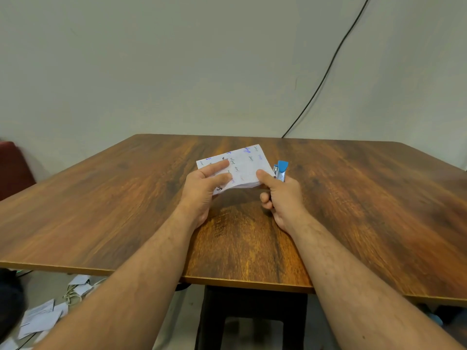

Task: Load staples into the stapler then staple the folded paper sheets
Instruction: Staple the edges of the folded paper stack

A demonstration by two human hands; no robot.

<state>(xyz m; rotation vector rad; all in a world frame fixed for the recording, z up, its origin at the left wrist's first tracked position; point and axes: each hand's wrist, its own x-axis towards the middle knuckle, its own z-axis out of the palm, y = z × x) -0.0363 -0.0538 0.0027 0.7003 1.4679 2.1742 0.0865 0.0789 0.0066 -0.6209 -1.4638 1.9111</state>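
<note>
Pinching folded paper sheets (240,168) between both hands' fingers (219,164); stapler (281,170) right.

So: one folded paper stack (238,168), one blue stapler (281,170), two hands, one counter (101,210), one black cable (328,69).

Two bare forearms, hairy, no sleeves, bare hands (202,190)

Both bare forearms reach forward, converging. The left hand (202,188) is palm down, its fingers lying straight and thumb tucked under, pinching the paper (240,165). The right hand (283,198) has fingers curled round the stapler (281,170), thumb extended onto the paper's edge.
</note>
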